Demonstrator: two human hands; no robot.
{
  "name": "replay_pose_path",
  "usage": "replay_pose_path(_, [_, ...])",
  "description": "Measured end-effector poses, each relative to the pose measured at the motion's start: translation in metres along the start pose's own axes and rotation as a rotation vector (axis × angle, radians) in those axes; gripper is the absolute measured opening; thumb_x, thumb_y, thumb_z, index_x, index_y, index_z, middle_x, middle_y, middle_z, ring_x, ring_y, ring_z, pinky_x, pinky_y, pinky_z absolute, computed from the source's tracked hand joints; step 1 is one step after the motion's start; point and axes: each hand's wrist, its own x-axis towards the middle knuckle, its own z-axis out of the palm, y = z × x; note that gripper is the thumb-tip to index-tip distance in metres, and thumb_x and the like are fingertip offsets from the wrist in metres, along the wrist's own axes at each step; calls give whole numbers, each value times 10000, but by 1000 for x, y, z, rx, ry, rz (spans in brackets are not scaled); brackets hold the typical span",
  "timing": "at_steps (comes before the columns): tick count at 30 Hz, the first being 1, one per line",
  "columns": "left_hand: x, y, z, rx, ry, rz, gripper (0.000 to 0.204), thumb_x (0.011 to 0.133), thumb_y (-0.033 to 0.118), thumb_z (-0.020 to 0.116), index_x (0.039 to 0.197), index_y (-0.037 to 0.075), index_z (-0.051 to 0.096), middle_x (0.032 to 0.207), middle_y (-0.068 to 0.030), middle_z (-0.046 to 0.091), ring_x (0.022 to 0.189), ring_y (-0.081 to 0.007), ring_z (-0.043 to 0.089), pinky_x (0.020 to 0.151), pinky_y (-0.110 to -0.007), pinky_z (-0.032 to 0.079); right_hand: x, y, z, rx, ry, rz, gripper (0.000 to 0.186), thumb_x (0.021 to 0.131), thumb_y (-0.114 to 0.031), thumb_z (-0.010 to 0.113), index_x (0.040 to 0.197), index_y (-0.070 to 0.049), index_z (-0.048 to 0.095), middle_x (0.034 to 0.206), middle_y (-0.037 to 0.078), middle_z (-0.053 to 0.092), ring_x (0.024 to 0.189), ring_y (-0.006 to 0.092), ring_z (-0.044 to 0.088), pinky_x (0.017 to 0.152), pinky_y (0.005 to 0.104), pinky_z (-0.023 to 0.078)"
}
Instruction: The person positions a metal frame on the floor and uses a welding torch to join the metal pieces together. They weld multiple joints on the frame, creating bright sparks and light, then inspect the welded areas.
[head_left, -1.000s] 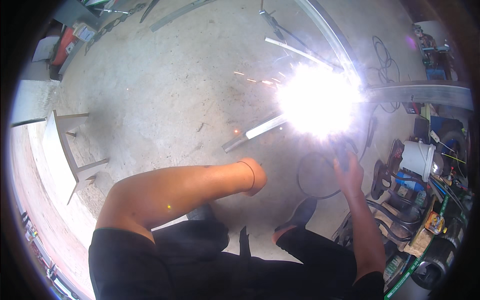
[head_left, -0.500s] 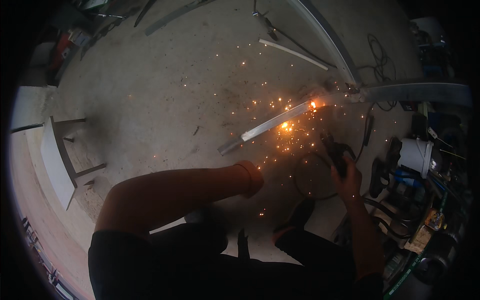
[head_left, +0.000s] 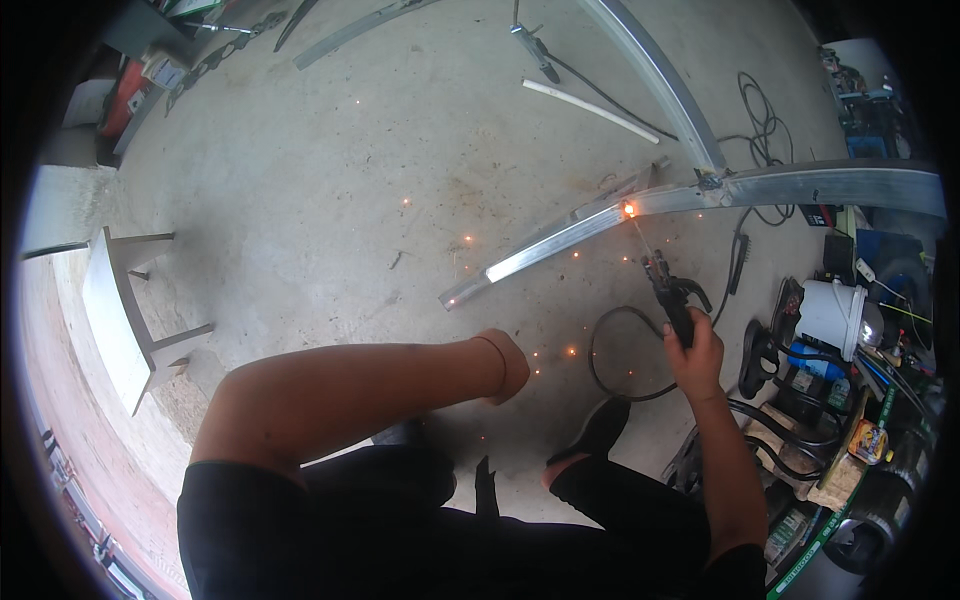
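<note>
My right hand [head_left: 697,362] is wrapped round the handle of a black electrode holder [head_left: 672,297]. From its jaws a thin welding electrode [head_left: 641,233] runs up to a glowing orange spot [head_left: 629,209] on a grey square metal tube [head_left: 556,246]. The tube lies slantwise, its near left end low by the floor and its right end meeting a metal frame [head_left: 830,188]. My left hand [head_left: 508,365] is below the tube's left end, apart from it, at the end of a bent arm. Its fingers are hidden from view.
A cable [head_left: 596,350] loops on the concrete beside my shoe [head_left: 604,425]. A wire brush [head_left: 739,264] and white rod [head_left: 590,110] lie near the frame. At right stand a white bucket [head_left: 833,312] and cluttered tools; at left, a small white-topped stand [head_left: 112,322].
The shower of sparks has shrunk to a few scattered ones, and the bright burst under the tube is gone. The scene looks brighter. Both hands have barely moved.
</note>
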Motion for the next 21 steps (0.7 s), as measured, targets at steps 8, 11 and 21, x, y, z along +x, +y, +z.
replay_pose_path(8, [12,1,3,118,-2,3,306,765,175,718,1066,136,760,1063,-93,729,970,-300,700,785,-427,546,1,-5,-4,-58,-7,-8,435,823,-153,721,1193,11,560,1014,227,672,934,417,675,795,420,546])
replay_pose_path(11, [14,1,2,68,-4,-3,312,765,179,718,1070,134,759,1065,-94,730,973,-301,701,787,-429,548,0,-2,-3,-80,-1,-47,427,852,-184,727,1192,9,554,937,204,682,825,370,694,717,407,546])
replay_pose_path(21, [5,8,-15,-18,-24,-34,335,739,195,748,1069,139,759,1067,-79,730,982,-285,705,779,-424,554,-2,19,-11,-69,-34,-121,440,877,-270,739,1167,19,579,921,199,679,788,360,690,693,422,551])
